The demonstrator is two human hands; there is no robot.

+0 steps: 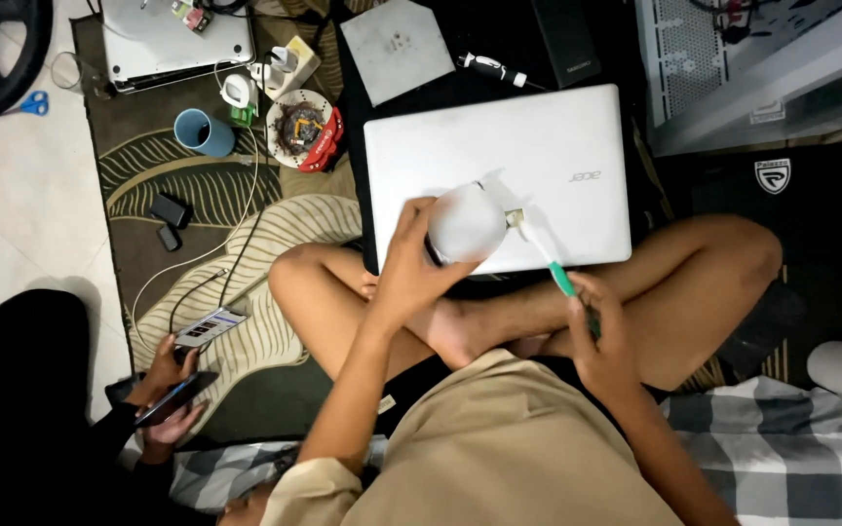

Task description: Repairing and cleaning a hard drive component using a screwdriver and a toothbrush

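I sit cross-legged on the floor. My left hand (409,268) grips a small round white object (466,222) and holds it above a closed white laptop (538,146) that lies in front of my legs. My right hand (596,326) holds a toothbrush (550,261) with a green and white handle. Its bristle end touches the right side of the round object, beside a small metal part.
A dark leaf-patterned rug (197,185) carries a blue cup (203,132), a round dish of small parts (302,127), cables, a second laptop (175,37) and a grey square plate (398,47). Another person's hands (170,390) hold a phone at lower left.
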